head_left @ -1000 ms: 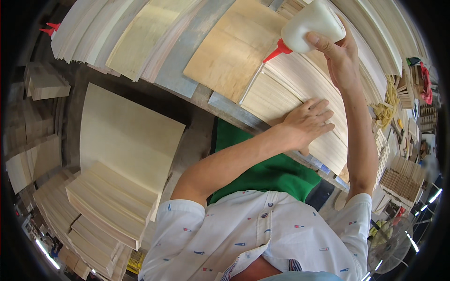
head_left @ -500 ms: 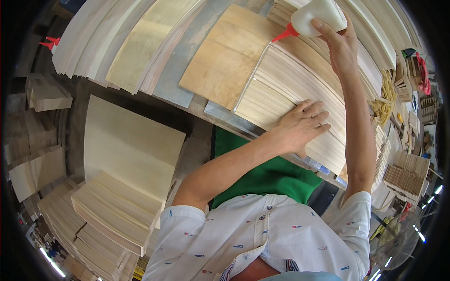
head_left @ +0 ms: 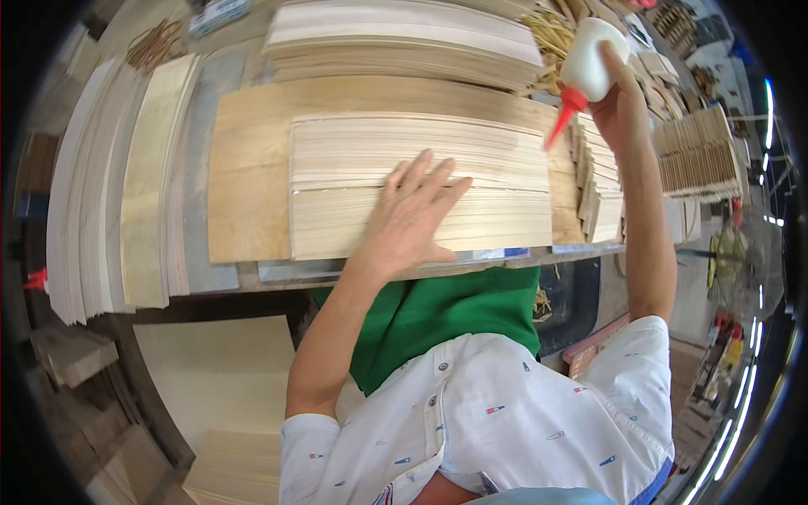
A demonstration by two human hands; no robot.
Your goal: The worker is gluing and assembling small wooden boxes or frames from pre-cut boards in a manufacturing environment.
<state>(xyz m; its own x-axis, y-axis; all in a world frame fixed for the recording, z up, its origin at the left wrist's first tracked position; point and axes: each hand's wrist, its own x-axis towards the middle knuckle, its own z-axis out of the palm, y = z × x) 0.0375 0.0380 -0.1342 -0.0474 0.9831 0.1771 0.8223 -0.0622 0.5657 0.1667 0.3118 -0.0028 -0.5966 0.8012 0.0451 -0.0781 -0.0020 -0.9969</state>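
My right hand [head_left: 624,105] is wrapped round a white squeeze bottle [head_left: 594,63], tilted with its red pointed nozzle [head_left: 566,116] downward. The nozzle tip is at the right end of a block of thin, pale wood strips [head_left: 497,198]; I cannot tell whether it touches. My left hand [head_left: 412,210] lies on these strips with fingers spread. A thin pale line runs along the block's left edge. Under the block is a larger tan wooden board [head_left: 248,168], which shows at the left, far and right sides.
Tall stacks of wood sheets [head_left: 151,185] stand at the left, and another stack [head_left: 404,50] lies beyond the board. Small wood pieces [head_left: 602,185] lean in a row on the right. Below the table at the left are a pale panel [head_left: 215,366] and more stacked sheets [head_left: 236,467].
The bottle in my right hand has gone from the block's left edge to its right end. My view has turned, and my left hand still rests on the strips.
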